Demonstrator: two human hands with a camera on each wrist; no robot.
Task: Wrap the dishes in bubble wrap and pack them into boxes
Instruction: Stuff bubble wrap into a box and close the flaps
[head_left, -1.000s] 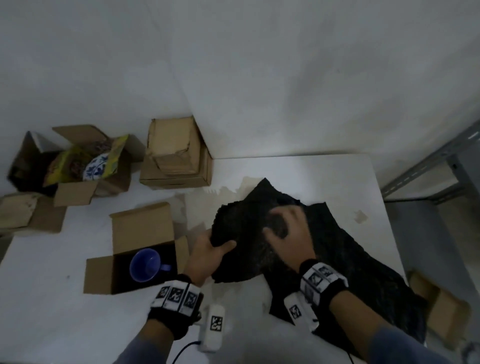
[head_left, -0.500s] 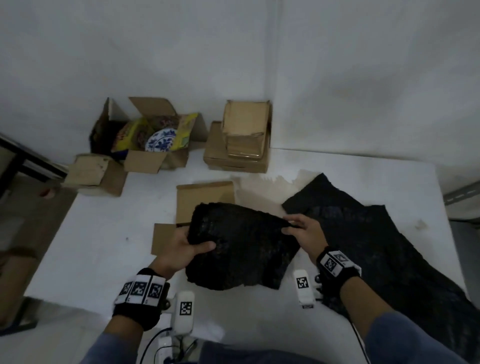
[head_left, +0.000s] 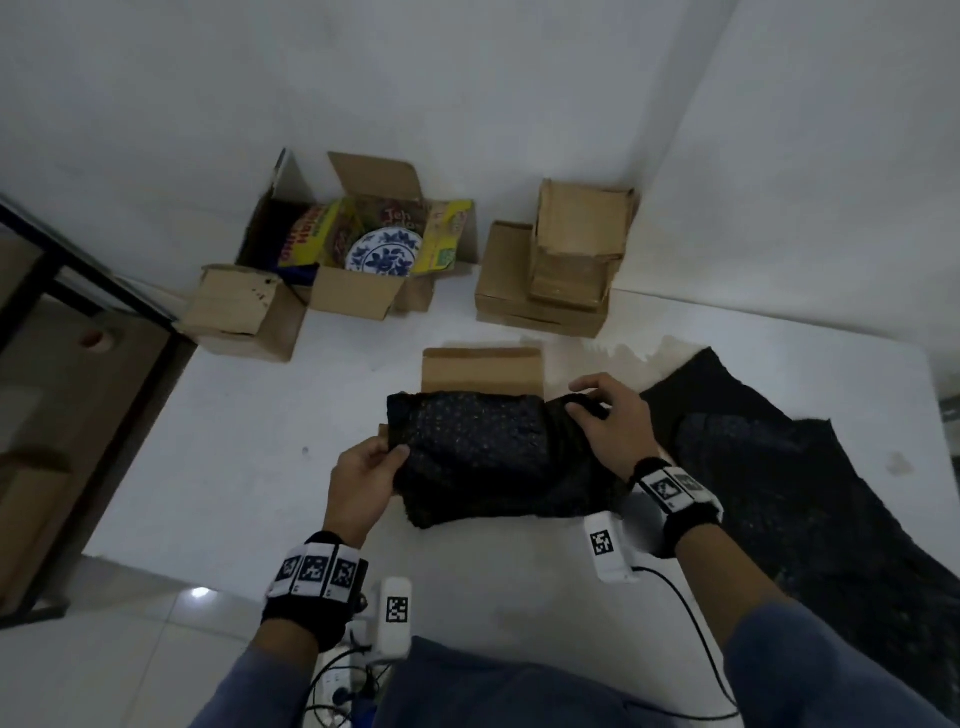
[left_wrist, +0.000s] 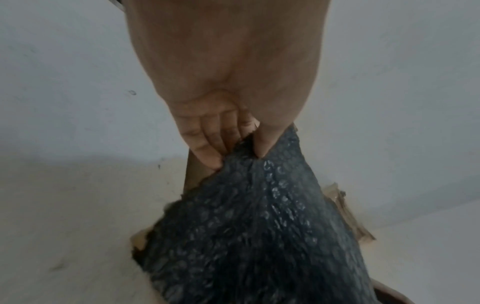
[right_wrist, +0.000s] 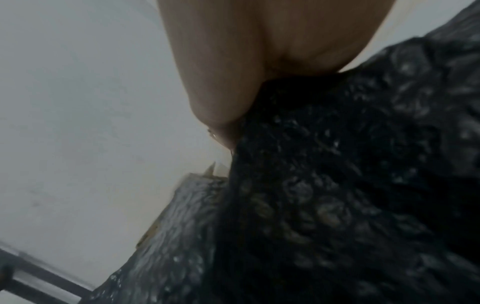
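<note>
Since half a second ago, we have carried the black bubble wrap (head_left: 488, 457) further over the open box (head_left: 480, 370), so the sheet now hides the opening and only the box's back flap shows behind it; a second ago the blue mug inside was still in plain sight. The wrap hangs as a folded panel between our two hands, just above the bench (head_left: 249, 467).

Our left hand (head_left: 363, 480) pinches the sheet's left corner, thumb on top and fingers (left_wrist: 207, 148) curled underneath, as the left wrist view shows clearly. Our right hand (head_left: 610, 428) grips the bunched right end of the wrap, fingers bent over the fold; the right wrist view shows little but the heel of the hand against the dark bubbles.

To the right, a larger spread of the same black wrap (head_left: 810, 499) lies flat on the bench, running toward its near right edge. Farther back, against the wall, stands an open carton (head_left: 353, 296) holding a blue-and-white plate (head_left: 384, 252) among yellow packets. A closed small box (head_left: 244, 312) sits to its left, and a stack of flat cardboard boxes (head_left: 566, 260) to its right.
</note>
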